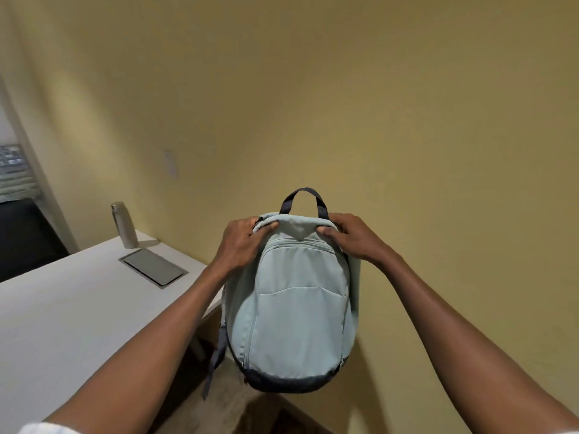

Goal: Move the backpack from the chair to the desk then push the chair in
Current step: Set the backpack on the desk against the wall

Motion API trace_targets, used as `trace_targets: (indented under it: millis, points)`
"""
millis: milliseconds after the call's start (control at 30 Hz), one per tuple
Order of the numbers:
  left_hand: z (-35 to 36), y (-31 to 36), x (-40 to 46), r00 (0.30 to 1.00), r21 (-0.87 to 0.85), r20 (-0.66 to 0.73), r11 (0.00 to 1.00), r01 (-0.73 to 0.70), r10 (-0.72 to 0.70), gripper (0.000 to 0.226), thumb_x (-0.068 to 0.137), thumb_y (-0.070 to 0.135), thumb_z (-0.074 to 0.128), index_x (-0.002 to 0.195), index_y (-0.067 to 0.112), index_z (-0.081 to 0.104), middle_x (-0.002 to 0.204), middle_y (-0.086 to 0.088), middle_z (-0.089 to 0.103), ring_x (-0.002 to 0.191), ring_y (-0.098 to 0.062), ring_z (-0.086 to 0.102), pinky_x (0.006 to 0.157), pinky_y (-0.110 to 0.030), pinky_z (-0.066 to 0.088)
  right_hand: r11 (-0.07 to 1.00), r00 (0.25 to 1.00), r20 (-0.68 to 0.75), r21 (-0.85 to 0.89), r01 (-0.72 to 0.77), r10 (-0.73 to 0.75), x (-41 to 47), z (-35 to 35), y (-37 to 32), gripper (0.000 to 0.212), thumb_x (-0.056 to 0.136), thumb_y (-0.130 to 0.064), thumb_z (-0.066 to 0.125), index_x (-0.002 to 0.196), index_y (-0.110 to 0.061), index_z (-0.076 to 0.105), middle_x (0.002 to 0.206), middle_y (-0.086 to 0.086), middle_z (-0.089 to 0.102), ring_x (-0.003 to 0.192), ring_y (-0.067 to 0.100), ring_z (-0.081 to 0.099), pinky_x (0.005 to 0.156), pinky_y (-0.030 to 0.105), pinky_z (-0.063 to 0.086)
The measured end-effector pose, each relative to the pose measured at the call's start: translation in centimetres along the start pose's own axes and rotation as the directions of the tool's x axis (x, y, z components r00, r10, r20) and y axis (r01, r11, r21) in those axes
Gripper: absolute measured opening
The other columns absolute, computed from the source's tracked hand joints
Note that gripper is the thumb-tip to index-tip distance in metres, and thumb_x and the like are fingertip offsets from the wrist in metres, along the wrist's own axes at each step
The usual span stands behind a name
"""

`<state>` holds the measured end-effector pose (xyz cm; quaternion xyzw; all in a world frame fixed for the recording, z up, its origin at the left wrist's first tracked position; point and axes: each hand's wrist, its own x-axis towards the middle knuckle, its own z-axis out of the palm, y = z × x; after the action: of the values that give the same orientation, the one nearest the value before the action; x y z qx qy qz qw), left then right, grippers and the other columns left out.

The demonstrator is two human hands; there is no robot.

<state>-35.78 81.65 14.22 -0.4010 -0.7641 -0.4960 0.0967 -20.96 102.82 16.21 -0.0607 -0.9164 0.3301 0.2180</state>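
A pale blue-green backpack [297, 311] with a dark base and a dark top handle hangs upright in the air in front of the yellow wall. My left hand [241, 242] pinches its top left corner and my right hand [354, 236] pinches its top right corner. The backpack is just past the right end of the white desk [72, 311], with its base below the desktop level. A dark strap dangles from its left side. The chair is out of view.
On the desk's far end stand a metal water bottle [124, 225] and a grey rectangular cable hatch [153, 267] set in the top. The yellow wall [407, 120] is close behind. A window with blinds [15, 173] is at far left.
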Motion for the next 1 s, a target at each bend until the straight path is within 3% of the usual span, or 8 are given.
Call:
trace_targets:
  millis: [233,333,400,500,600,767,900,1000]
  points:
    - [-1.7,-7.1,7.2,0.996,0.047,-0.021,0.995,0.092,-0.091,0.032,0.091,0.040,0.062,0.084,0.011,0.074,0.080,0.000,0.075,0.076,-0.021,0.066,0.069,-0.041,0.049,0.993,0.982,0.156,0.060,0.100,-0.108,11.4,3.6,1.5,0.007,0.086,-0.041,0.068,0.089,-0.035,0.066,0.079,-0.019,0.066,0.073,-0.002,0.058,0.066,0.024,0.043]
    - [-2.2,-9.4,9.0,0.994,0.086,-0.008,0.991,0.105,-0.104,0.019,0.094,0.037,0.062,0.088,0.024,0.076,0.083,0.017,0.075,0.077,-0.002,0.066,0.069,-0.029,0.048,0.992,0.955,0.267,0.019,0.127,-0.128,15.1,5.5,1.7,0.047,0.068,-0.055,0.080,0.106,-0.032,0.066,0.098,-0.018,0.070,0.088,0.002,0.063,0.073,0.025,0.048]
    - [-2.8,-10.9,10.0,0.992,0.128,-0.013,0.983,0.128,-0.127,0.015,0.094,0.040,0.062,0.086,0.036,0.074,0.081,0.023,0.073,0.075,0.003,0.065,0.066,-0.024,0.047,0.987,0.943,0.304,-0.043,0.153,-0.133,17.8,7.4,2.1,0.038,0.069,-0.047,0.082,0.088,-0.019,0.065,0.081,-0.002,0.066,0.073,0.015,0.058,0.063,0.033,0.040]
    - [-4.5,-13.7,11.4,0.975,0.181,-0.092,0.959,0.217,-0.203,0.030,0.088,0.055,0.056,0.086,0.031,0.073,0.083,0.013,0.073,0.076,-0.005,0.064,0.067,-0.033,0.048,0.991,0.950,0.286,-0.005,0.135,-0.128,21.8,10.6,2.1,0.040,0.075,-0.030,0.078,0.058,-0.020,0.044,0.060,-0.001,0.047,0.058,0.018,0.044,0.055,0.033,0.029]
    - [-6.1,-16.7,12.9,0.960,0.226,-0.153,0.937,0.265,-0.234,0.043,0.088,0.060,0.048,0.106,0.030,0.073,0.095,0.013,0.070,0.084,-0.010,0.062,0.072,-0.031,0.049,0.986,0.948,0.272,0.039,0.161,-0.166,25.4,13.8,1.5,0.031,0.078,-0.025,0.075,0.061,-0.015,0.050,0.064,0.003,0.053,0.062,0.021,0.049,0.055,0.032,0.031]
    - [-7.8,-20.7,16.5,0.921,0.227,-0.273,0.911,0.344,-0.279,0.017,0.094,0.043,0.058,0.103,0.038,0.071,0.088,0.023,0.067,0.084,0.004,0.060,0.075,-0.028,0.049,0.977,0.935,0.299,0.155,0.149,-0.190,31.6,18.2,1.0,0.034,0.082,-0.023,0.072,0.062,-0.013,0.046,0.062,0.000,0.047,0.060,0.019,0.046,0.054,0.031,0.031]
    - [-9.3,-23.5,20.0,0.879,0.231,-0.347,0.878,0.419,-0.328,0.022,0.094,0.038,0.063,0.099,0.017,0.072,0.090,-0.004,0.072,0.085,-0.025,0.064,0.080,-0.044,0.051,0.961,0.931,0.315,0.254,0.106,-0.186,36.6,21.4,0.8,0.037,0.084,-0.022,0.071,0.059,-0.018,0.043,0.060,-0.005,0.045,0.053,0.011,0.042,0.051,0.027,0.030]
    - [-10.3,-25.0,22.1,0.845,0.208,-0.388,0.858,0.469,-0.367,0.027,0.096,0.034,0.061,0.107,0.012,0.071,0.101,-0.011,0.072,0.094,-0.031,0.064,0.086,-0.049,0.052,0.948,0.935,0.312,0.312,0.067,-0.169,39.5,23.5,0.1,0.030,0.086,-0.024,0.069,0.063,-0.017,0.052,0.063,-0.004,0.052,0.055,0.012,0.048,0.051,0.026,0.033]
